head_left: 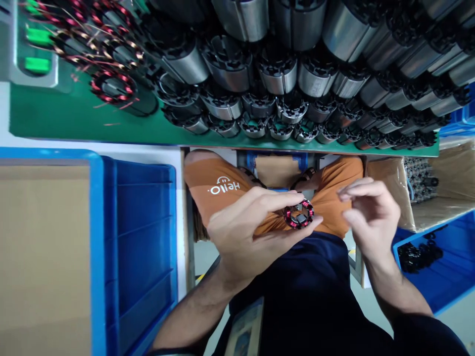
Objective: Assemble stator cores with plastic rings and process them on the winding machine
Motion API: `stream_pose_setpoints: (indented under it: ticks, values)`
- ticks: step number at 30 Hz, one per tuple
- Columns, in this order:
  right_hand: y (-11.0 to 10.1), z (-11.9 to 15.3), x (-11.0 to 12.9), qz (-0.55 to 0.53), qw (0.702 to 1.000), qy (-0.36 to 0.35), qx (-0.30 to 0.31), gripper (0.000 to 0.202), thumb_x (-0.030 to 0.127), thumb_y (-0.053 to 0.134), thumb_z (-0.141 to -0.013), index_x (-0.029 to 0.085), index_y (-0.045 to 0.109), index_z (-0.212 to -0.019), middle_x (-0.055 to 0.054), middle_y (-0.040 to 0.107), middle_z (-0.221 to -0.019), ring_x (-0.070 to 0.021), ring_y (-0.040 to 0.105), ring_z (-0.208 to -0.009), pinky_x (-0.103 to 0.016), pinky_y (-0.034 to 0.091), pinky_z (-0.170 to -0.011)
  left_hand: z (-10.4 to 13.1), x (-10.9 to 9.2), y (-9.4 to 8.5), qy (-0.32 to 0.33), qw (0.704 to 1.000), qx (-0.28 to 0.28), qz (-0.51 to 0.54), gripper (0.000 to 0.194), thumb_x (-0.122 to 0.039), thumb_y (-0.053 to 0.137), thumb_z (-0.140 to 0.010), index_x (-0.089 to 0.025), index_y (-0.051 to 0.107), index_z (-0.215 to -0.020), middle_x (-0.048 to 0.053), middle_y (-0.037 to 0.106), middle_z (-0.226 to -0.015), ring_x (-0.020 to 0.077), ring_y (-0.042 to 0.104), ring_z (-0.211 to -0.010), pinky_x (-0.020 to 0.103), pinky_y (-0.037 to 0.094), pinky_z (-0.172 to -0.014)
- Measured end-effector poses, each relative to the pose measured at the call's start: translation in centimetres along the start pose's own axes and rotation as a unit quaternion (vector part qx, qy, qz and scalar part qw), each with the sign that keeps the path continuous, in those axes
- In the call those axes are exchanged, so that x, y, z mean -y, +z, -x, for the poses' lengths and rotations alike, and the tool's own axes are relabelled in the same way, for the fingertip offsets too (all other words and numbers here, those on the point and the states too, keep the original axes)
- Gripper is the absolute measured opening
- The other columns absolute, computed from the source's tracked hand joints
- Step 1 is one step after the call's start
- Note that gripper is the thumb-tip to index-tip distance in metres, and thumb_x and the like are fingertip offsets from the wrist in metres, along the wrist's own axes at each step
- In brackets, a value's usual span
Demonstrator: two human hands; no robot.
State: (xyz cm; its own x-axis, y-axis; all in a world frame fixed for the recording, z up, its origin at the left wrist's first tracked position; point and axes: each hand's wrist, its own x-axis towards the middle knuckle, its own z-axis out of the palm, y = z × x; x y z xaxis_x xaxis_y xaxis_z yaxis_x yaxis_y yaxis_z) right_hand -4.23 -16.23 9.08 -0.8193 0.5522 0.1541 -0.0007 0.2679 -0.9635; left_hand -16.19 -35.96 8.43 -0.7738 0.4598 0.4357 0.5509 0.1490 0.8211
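Observation:
My left hand [248, 232] grips a wound motor stator [299, 214] between thumb and fingers, above my lap. The stator is a small ring with red copper coils around its inner teeth, and one end of it faces up. To the right of it, and apart from it, is my right hand [374, 217]. Its fingers are bent, with a gap between them and the thumb, and no object shows there.
Rows of bare metal stator cores [278, 74] stand on the green bench top [48, 116]. Coil-wound stators [113, 88] are at its left. Blue crates [144, 247] flank me. A plastic-lined box [441, 202] with small metal parts stands right, by a blue bin [454, 262] holding black parts.

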Motion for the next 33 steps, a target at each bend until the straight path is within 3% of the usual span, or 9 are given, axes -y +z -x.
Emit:
stream_pose_setpoints:
  ticks: [2, 4, 7, 12, 15, 18, 23, 29, 33]
  values:
    - [0.6, 0.7, 0.2, 0.025, 0.997, -0.026, 0.069, 0.036, 0.039, 0.103, -0.095, 0.035, 0.092, -0.129, -0.006, 0.085, -0.105, -0.0264, 0.078, -0.099, -0.044, 0.069, -0.091, 0.1, 0.0, 0.0, 0.001, 1.0, -0.005, -0.015, 0.034, -0.041, 0.105, -0.095, -0.03, 0.085, -0.12, 0.0, 0.093, -0.112, 0.0216, 0.09, -0.09, 0.034, 0.076, -0.079]
    - [1.0, 1.0, 0.6, 0.041, 0.994, -0.036, 0.098, 0.025, 0.035, 0.099, -0.1, 0.036, 0.093, -0.124, -0.006, 0.086, -0.105, -0.0264, 0.078, -0.097, -0.045, 0.069, -0.09, 0.3, 0.2, 0.0, 0.01, 1.0, -0.004, -0.028, 0.033, -0.041, 0.103, -0.098, -0.031, 0.085, -0.123, -0.001, 0.093, -0.115, 0.0207, 0.091, -0.093, 0.033, 0.075, -0.082]
    - [0.7, 0.4, 0.9, 0.069, 0.991, -0.052, 0.105, 0.007, 0.031, 0.094, -0.104, 0.035, 0.094, -0.111, -0.004, 0.085, -0.097, -0.0253, 0.077, -0.091, -0.047, 0.068, -0.091, 0.4, 0.4, 0.0, 0.031, 0.999, 0.006, -0.037, 0.033, -0.042, 0.1, -0.101, -0.029, 0.083, -0.126, 0.0, 0.092, -0.118, 0.0194, 0.09, -0.098, 0.03, 0.074, -0.088]
    - [0.2, -0.7, 1.2, 0.078, 0.987, -0.093, 0.103, 0.011, 0.028, 0.097, -0.102, 0.035, 0.094, -0.11, -0.002, 0.085, -0.093, -0.0242, 0.077, -0.087, -0.047, 0.067, -0.092, 0.4, 0.6, 1.0, 0.044, 0.998, 0.032, -0.009, 0.025, -0.037, 0.086, -0.111, -0.023, 0.071, -0.127, 0.006, 0.084, -0.114, 0.0216, 0.082, -0.105, 0.034, 0.069, -0.093]
    - [1.4, 0.2, 1.3, -0.001, 0.998, 0.025, 0.062, 0.004, 0.036, 0.095, -0.104, 0.033, 0.094, -0.107, -0.003, 0.086, -0.094, -0.0224, 0.079, -0.087, -0.041, 0.069, -0.084, 0.7, 0.8, 2.0, 0.059, 0.998, 0.022, -0.021, 0.021, -0.039, 0.071, -0.115, -0.022, 0.065, -0.126, 0.009, 0.079, -0.115, 0.0241, 0.077, -0.106, 0.038, 0.066, -0.09]
    - [3.1, 1.8, 1.0, -0.126, 0.977, 0.164, 0.06, 0.03, 0.048, 0.101, -0.098, 0.034, 0.095, -0.124, -0.003, 0.088, -0.101, -0.0203, 0.083, -0.089, -0.037, 0.074, -0.084, 1.1, 1.3, 2.6, 0.057, 0.997, -0.003, -0.049, 0.026, -0.05, 0.069, -0.116, -0.024, 0.064, -0.112, 0.009, 0.077, -0.107, 0.0244, 0.073, -0.097, 0.039, 0.06, -0.086]
    - [4.3, 3.1, 0.3, -0.19, 0.955, 0.222, 0.049, 0.022, 0.048, 0.102, -0.098, 0.038, 0.097, -0.116, -0.004, 0.091, -0.118, -0.0233, 0.086, -0.112, -0.044, 0.075, -0.109, 1.3, 1.9, 2.7, 0.096, 0.993, -0.006, -0.062, 0.025, -0.047, 0.078, -0.112, -0.026, 0.066, -0.113, 0.008, 0.078, -0.105, 0.0259, 0.071, -0.093, 0.04, 0.053, -0.086]
    - [3.3, 2.3, 0.8, -0.174, 0.965, 0.187, 0.065, 0.004, 0.037, 0.091, -0.109, 0.035, 0.095, -0.11, -0.002, 0.085, -0.103, -0.0174, 0.081, -0.096, -0.032, 0.07, -0.089, 1.1, 1.5, 2.6, 0.155, 0.982, 0.015, -0.111, 0.016, -0.026, 0.07, -0.11, -0.023, 0.065, -0.125, 0.008, 0.079, -0.11, 0.0231, 0.068, -0.09, 0.036, 0.053, -0.078]
    - [1.3, 0.0, 1.6, -0.044, 0.988, 0.089, 0.119, 0.002, 0.032, 0.092, -0.106, 0.032, 0.092, -0.105, -0.006, 0.081, -0.117, -0.0216, 0.079, -0.108, -0.039, 0.072, -0.097, 0.6, 0.7, 1.8, 0.138, 0.986, 0.035, -0.085, 0.019, -0.018, 0.073, -0.104, -0.025, 0.072, -0.121, 0.007, 0.076, -0.112, 0.0214, 0.07, -0.092, 0.034, 0.059, -0.081]
